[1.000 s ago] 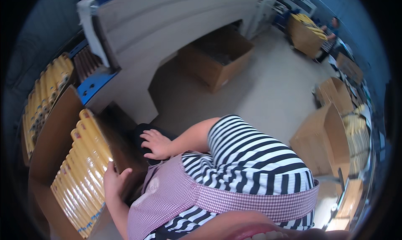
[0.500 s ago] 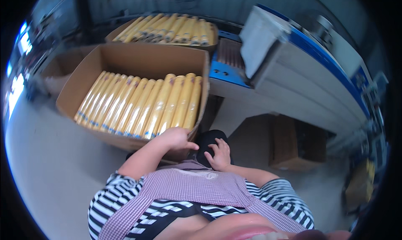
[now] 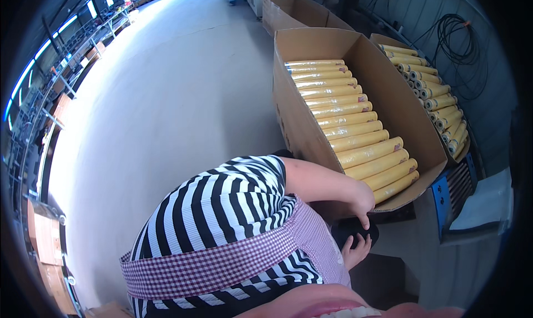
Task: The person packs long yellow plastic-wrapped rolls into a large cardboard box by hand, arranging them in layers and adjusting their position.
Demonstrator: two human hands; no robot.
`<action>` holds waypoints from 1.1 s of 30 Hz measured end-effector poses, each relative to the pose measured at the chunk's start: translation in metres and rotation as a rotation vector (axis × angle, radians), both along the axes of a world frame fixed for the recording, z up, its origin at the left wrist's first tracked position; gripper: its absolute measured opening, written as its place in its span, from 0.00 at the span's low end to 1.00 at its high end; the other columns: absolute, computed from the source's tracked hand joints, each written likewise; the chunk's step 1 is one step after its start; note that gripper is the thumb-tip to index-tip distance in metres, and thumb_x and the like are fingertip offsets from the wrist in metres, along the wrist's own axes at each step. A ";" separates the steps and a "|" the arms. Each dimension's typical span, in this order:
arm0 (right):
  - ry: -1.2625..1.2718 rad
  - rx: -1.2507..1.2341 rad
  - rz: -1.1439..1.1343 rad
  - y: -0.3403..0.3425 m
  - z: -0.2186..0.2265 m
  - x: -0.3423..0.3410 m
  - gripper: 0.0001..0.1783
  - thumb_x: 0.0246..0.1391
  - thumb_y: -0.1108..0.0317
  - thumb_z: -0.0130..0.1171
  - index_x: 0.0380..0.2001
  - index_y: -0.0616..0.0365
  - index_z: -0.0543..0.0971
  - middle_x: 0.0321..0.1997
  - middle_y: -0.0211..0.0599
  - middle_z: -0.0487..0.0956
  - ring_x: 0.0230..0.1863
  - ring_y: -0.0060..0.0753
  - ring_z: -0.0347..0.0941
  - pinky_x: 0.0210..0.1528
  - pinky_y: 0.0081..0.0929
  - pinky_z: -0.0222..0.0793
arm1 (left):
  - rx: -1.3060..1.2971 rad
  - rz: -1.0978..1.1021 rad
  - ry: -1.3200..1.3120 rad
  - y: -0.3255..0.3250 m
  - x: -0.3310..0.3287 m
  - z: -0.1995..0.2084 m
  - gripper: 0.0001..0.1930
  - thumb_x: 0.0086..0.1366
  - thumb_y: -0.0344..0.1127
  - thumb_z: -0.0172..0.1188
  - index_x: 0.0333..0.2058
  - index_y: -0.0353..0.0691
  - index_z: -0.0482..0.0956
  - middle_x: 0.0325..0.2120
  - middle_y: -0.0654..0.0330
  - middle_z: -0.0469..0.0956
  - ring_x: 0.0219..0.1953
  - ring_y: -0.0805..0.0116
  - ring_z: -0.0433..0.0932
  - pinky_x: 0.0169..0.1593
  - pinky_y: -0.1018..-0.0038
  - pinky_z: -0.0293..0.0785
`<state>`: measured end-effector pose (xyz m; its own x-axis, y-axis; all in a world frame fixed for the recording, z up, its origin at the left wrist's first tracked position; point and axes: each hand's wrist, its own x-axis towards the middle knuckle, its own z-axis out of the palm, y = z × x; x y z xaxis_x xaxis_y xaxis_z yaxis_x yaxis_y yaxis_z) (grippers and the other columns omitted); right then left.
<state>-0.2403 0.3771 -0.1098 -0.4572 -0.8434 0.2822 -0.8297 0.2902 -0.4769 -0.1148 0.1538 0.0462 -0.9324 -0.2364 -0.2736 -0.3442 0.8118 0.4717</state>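
My left hand (image 3: 363, 200) is at the near corner of a large open cardboard box (image 3: 413, 112), hooked over its rim. Its thumb points down outside the wall, while the other fingers are mostly hidden. Inside the box lies a row of yellow rolls (image 3: 355, 121) in clear, shiny wrap, side by side. Below the left hand, my right hand (image 3: 357, 252) rests by my dark-clad knee (image 3: 363, 234), fingers apart and nothing in them.
Another box with stacked yellow rolls (image 3: 438, 96) stands behind, near a wall with coiled black cable (image 3: 455, 46). An open carton (image 3: 294, 9) sits beyond. A blue-edged machine (image 3: 444, 201) is at right; racks and cartons (image 3: 47, 240) line the far left of the grey floor (image 3: 183, 96).
The view has swung left, so the box of rolls now appears at the right and the long floor shows. My left hand stays at the box corner, my right by my knee.
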 end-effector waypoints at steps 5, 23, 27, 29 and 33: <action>0.070 -0.012 0.074 -0.013 -0.003 -0.004 0.21 0.58 0.57 0.65 0.51 0.56 0.80 0.72 0.53 0.67 0.76 0.60 0.55 0.75 0.54 0.49 | -0.035 0.011 -0.005 -0.002 -0.005 -0.001 0.36 0.59 0.71 0.61 0.42 0.40 0.87 0.37 0.47 0.86 0.44 0.44 0.82 0.49 0.53 0.76; -0.019 0.020 -0.007 0.021 -0.009 -0.013 0.20 0.61 0.55 0.65 0.53 0.50 0.82 0.75 0.44 0.67 0.78 0.53 0.53 0.78 0.52 0.47 | -0.352 0.476 0.142 -0.135 0.122 -0.046 0.30 0.73 0.61 0.46 0.45 0.40 0.85 0.46 0.43 0.83 0.51 0.41 0.80 0.58 0.55 0.74; 0.000 0.012 0.019 0.019 -0.003 -0.014 0.20 0.60 0.57 0.65 0.52 0.50 0.82 0.74 0.45 0.67 0.78 0.53 0.54 0.77 0.51 0.47 | -0.377 0.497 0.105 -0.124 0.110 -0.042 0.29 0.72 0.62 0.47 0.49 0.43 0.83 0.47 0.49 0.84 0.51 0.45 0.81 0.56 0.55 0.74; 0.001 -0.026 0.033 0.017 -0.006 -0.018 0.21 0.57 0.58 0.66 0.52 0.51 0.82 0.73 0.48 0.67 0.77 0.54 0.55 0.77 0.51 0.48 | -0.405 0.493 0.102 -0.122 0.106 -0.041 0.28 0.73 0.62 0.44 0.50 0.47 0.83 0.46 0.53 0.85 0.51 0.47 0.81 0.55 0.55 0.75; 0.004 -0.042 0.031 0.014 -0.003 -0.022 0.21 0.56 0.58 0.67 0.51 0.52 0.82 0.73 0.48 0.68 0.77 0.55 0.56 0.77 0.50 0.48 | -0.378 0.471 0.145 -0.120 0.102 -0.031 0.27 0.74 0.60 0.42 0.49 0.49 0.84 0.45 0.52 0.85 0.50 0.46 0.81 0.54 0.55 0.76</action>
